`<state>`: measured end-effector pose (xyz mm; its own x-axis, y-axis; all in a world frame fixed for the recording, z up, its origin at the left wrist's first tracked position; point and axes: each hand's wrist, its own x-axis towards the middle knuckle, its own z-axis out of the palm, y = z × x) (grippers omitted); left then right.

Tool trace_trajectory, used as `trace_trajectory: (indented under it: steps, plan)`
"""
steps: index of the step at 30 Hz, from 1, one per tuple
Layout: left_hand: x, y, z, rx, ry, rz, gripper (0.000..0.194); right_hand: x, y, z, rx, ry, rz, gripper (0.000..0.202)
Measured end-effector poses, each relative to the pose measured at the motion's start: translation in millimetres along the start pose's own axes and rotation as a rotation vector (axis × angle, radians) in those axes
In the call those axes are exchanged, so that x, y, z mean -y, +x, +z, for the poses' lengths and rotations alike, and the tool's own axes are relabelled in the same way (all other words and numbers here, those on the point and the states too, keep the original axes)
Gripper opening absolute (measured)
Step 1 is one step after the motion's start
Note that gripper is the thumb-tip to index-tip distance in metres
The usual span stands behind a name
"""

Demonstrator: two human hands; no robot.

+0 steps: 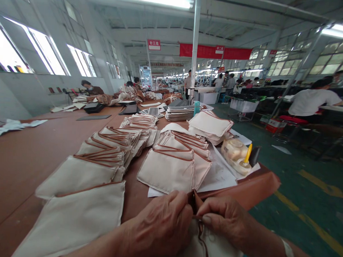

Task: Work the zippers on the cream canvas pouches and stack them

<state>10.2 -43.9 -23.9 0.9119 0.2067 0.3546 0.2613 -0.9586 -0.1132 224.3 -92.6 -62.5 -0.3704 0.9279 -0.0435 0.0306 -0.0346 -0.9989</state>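
Observation:
At the front edge of the table, my left hand [165, 222] is closed on a cream fabric pouch [222, 252] with brown trim. My right hand [232, 222] pinches the brown edge of the same pouch between thumb and fingers, just right of the left hand. A dark gap shows in the brown material between the two hands, and a brown strip runs down the pouch below them. The left fingertips are partly hidden. Just beyond lies a fanned stack of similar cream pieces [168, 169]. A long overlapping row of them [84, 208] spreads to the left.
The brown-covered table [18, 168] stretches away left. To the right stand a plastic container [235, 151] with a yellow-handled tool [247, 153], white paper [219, 173] and another cream stack [211, 124]. A blue bottle [196, 107] and a metal post stand farther back. Several people work beyond.

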Motion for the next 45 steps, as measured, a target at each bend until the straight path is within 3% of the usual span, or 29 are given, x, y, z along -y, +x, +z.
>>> trace_trajectory:
  steps: [3,6,9,12,16,19,24,32,35,38,41,45]
  plan:
    - [7,-7,0.9,0.021,0.007,0.089,0.013,1,2,-2,-0.007,-0.150,-0.021,0.027]
    - [11,-16,6.5,0.000,0.002,0.084,0.016,5,5,-2,-0.010,-0.210,-0.061,0.026]
    - [13,-19,5.9,-0.020,-0.162,-0.037,0.015,10,6,-1,-0.014,-0.228,-0.103,0.024]
    - [16,-13,-3.8,-0.015,-0.621,-0.248,0.010,15,4,-1,0.000,-0.283,-0.132,0.020]
    - [24,-1,-9.4,0.168,-1.148,-0.478,0.030,24,1,1,0.021,-0.370,-0.166,0.016]
    - [27,3,1.1,0.316,-1.241,-0.480,0.035,29,0,2,0.026,-0.430,-0.164,0.014]
    - [25,1,11.9,0.371,-1.303,-0.618,0.034,30,0,2,0.032,-0.454,-0.166,0.014]
    - [19,5,9.7,0.258,-1.580,-0.687,0.042,18,-1,2,0.007,-0.484,-0.180,0.005]
    - [18,0,17.5,0.235,-1.675,-0.771,0.037,12,-7,-5,-0.041,-0.564,-0.232,0.019]
    - [17,-4,23.8,0.222,-1.842,-0.847,0.035,10,-13,-13,-0.156,-0.665,-0.392,0.031]
    - [15,-6,25.8,0.169,-1.963,-0.893,0.032,11,-16,-12,-0.300,-0.793,-0.604,0.024]
    - [13,-5,22.9,0.144,-2.004,-0.892,0.031,12,-15,-2,-0.276,-0.985,-0.765,0.023]
